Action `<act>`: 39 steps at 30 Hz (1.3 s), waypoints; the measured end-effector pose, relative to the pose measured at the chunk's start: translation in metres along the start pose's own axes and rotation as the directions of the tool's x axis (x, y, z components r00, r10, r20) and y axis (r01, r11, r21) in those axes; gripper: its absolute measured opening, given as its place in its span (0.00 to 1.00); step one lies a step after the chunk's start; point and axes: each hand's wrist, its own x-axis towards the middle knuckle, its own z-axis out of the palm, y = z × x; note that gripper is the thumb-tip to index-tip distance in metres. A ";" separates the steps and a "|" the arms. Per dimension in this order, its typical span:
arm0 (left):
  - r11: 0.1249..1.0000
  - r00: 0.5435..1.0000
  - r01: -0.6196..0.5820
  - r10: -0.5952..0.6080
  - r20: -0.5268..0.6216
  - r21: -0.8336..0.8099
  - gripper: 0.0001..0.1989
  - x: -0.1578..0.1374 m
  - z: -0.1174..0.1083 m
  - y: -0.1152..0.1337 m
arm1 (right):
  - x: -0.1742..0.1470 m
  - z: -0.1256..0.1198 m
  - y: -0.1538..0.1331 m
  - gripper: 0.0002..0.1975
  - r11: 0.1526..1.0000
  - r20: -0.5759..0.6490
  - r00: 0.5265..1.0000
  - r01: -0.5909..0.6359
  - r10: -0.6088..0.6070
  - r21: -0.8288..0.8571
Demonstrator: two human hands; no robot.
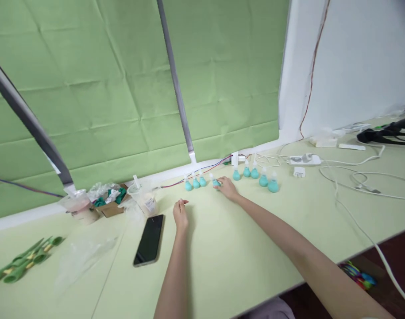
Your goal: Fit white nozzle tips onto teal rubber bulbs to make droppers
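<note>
My right hand (227,188) reaches across the table with its fingers closed round a small teal squeeze bulb (216,182), whose whitish nozzle points up and to the left. To the left of it three similar bulbs stand close together, one of them a teal bulb (202,181) nearest my fingers. Several more stand to the right, with a larger-looking teal bulb (273,185) at the near end. My left hand (180,215) hovers at or rests on the table between the phone and the bulbs; its fingers are curled together, and nothing shows in them.
A black phone (149,240) lies left of my left arm. Further left are a plastic cup (143,201), a cardboard box (113,207), another cup (84,210), a clear bag (86,252) and green horn-shaped pieces (26,261). A power strip (303,159) and white cables lie right.
</note>
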 end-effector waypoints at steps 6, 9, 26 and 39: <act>0.999 0.999 0.038 -0.038 -0.002 -0.010 0.23 0.003 -0.001 -0.003 | 0.039 0.026 0.017 0.11 0.997 0.014 0.998 -0.054 0.053 0.057; 0.999 0.999 0.048 -0.048 0.009 -0.011 0.23 0.002 0.001 -0.003 | 0.048 0.036 0.026 0.12 0.993 0.063 0.997 -0.053 0.046 0.101; 0.997 0.985 0.041 -0.053 0.165 0.072 0.26 -0.002 0.006 0.005 | 0.065 0.054 0.044 0.24 0.951 0.257 0.966 -0.080 0.000 0.299; 0.991 0.982 0.001 -0.027 0.189 0.136 0.25 0.001 0.006 0.003 | 0.069 -0.061 -0.005 0.17 0.871 -0.301 0.891 0.176 -0.339 -0.460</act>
